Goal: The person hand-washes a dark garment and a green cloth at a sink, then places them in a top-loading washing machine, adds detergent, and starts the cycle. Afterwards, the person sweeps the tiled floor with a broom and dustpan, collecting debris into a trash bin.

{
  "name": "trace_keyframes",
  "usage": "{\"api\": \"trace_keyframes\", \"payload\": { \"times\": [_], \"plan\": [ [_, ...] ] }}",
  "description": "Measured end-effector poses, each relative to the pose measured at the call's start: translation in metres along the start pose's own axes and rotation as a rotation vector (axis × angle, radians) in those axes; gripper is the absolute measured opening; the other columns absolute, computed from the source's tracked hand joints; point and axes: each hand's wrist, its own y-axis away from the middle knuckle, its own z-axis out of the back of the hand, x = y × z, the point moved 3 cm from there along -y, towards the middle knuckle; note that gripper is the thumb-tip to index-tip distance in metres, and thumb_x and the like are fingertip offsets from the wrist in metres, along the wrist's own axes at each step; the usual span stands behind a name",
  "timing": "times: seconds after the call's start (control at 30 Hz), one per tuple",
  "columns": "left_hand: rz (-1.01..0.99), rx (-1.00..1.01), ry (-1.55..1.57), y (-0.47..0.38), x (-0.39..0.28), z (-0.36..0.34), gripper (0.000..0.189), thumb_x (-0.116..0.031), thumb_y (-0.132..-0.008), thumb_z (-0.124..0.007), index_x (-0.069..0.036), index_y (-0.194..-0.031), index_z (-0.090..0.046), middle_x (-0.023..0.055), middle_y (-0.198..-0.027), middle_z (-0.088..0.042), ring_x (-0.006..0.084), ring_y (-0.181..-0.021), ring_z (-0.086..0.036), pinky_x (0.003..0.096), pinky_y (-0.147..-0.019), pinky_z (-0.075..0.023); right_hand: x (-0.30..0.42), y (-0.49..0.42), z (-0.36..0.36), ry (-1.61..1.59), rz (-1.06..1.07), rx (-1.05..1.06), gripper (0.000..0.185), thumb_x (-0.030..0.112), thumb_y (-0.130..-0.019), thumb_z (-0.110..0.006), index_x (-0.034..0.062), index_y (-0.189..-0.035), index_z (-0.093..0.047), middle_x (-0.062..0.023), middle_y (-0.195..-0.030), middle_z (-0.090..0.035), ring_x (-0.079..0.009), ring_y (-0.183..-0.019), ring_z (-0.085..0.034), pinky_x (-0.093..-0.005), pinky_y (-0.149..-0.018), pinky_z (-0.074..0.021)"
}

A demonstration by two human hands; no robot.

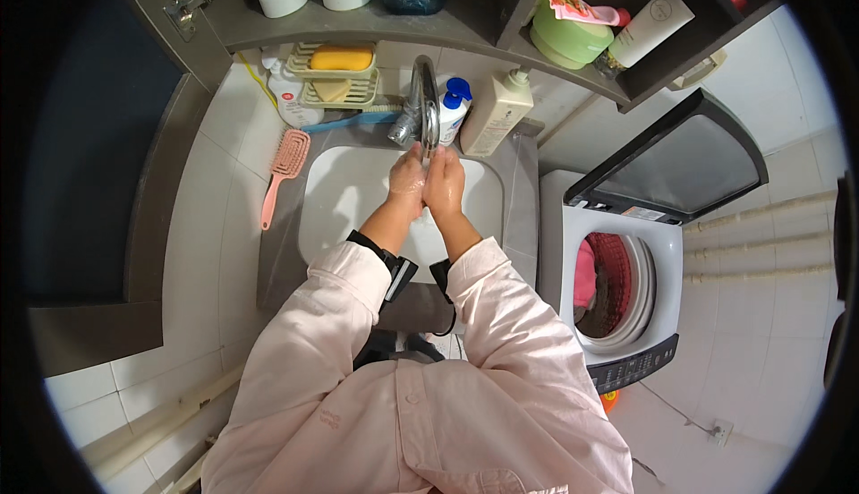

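Note:
My left hand [407, 177] and my right hand [444, 177] are close together over the white washbasin [329, 215], directly below the spout of the chrome faucet [425, 84]. Both look wet, and a shiny film covers the back of the left one. The fingers of both point toward the faucet and lie near its spout. Whether anything is between the palms is hidden. A black strap [382, 259] circles my left forearm, and another black band [441, 274] sits on the right one.
Behind the basin stand a blue-capped pump bottle [451, 115], a beige pump bottle [495, 115], a blue-handled brush [352, 120] and a two-tier soap rack [339, 94]. A pink hairbrush [285, 162] lies left. Overhead hangs a shelf [429, 31]; a lid-up washing machine [624, 219] stands right.

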Motion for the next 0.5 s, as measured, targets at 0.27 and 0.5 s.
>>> {"api": "trace_keyframes", "payload": {
  "times": [0.27,0.5],
  "plan": [
    [-0.040,0.035,-0.146,-0.008,0.003,0.016,0.039,-0.031,-0.087,-0.046,-0.002,-0.111,-0.056,0.0138,-0.109,-0.056,0.0271,-0.093,-0.056,0.0362,-0.075,-0.0463,-0.003,-0.004,-0.007,-0.033,-0.009,0.157,0.034,0.029,-0.090,-0.043,-0.0018,-0.083,-0.056,-0.0239,-0.077,-0.059,-0.0393,-0.073,-0.057,-0.0408,-0.067,-0.0448],
    [-0.194,0.256,-0.438,-0.012,-0.011,0.056,0.036,-0.037,-0.088,-0.055,-0.007,-0.106,-0.059,0.0020,-0.092,-0.060,0.0148,-0.085,-0.056,0.0302,-0.074,-0.0446,-0.016,-0.019,0.014,0.184,0.085,0.342,0.029,0.028,-0.085,-0.054,0.0009,-0.091,-0.061,-0.0212,-0.080,-0.062,-0.0355,-0.075,-0.061,-0.0378,-0.069,-0.0468]
  ]
}}
